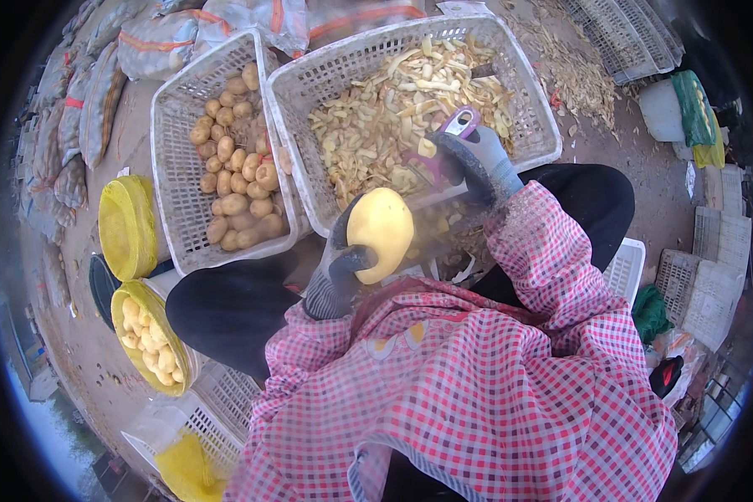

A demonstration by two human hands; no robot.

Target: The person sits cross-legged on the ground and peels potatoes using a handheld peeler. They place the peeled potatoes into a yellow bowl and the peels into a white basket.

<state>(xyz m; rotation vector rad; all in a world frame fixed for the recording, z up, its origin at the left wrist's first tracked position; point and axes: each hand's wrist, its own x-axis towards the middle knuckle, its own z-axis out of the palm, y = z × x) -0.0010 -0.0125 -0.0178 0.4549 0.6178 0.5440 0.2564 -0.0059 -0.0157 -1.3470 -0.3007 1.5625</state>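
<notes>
A peeled, pale yellow potato (381, 232) rests in my gloved left hand (344, 263), with the thumb across its lower side. To its upper right, my gloved right hand (477, 160) is closed round a purple-handled peeler (461, 122), apart from the potato. A large white plastic crate (555, 141) heaped with potato peelings (376, 119) lies beneath and beyond my right hand. Left of it, a second white crate (163, 157) holds unpeeled brown potatoes (238, 169).
A yellow-mesh-lined container (185, 351) at lower left holds peeled potatoes (150, 345). Beside it stands another yellow-mesh-lined container (125, 229). Full sacks (100, 103) lie at upper left. Peelings (577, 81) litter the ground near stacked crates (630, 37) at upper right.
</notes>
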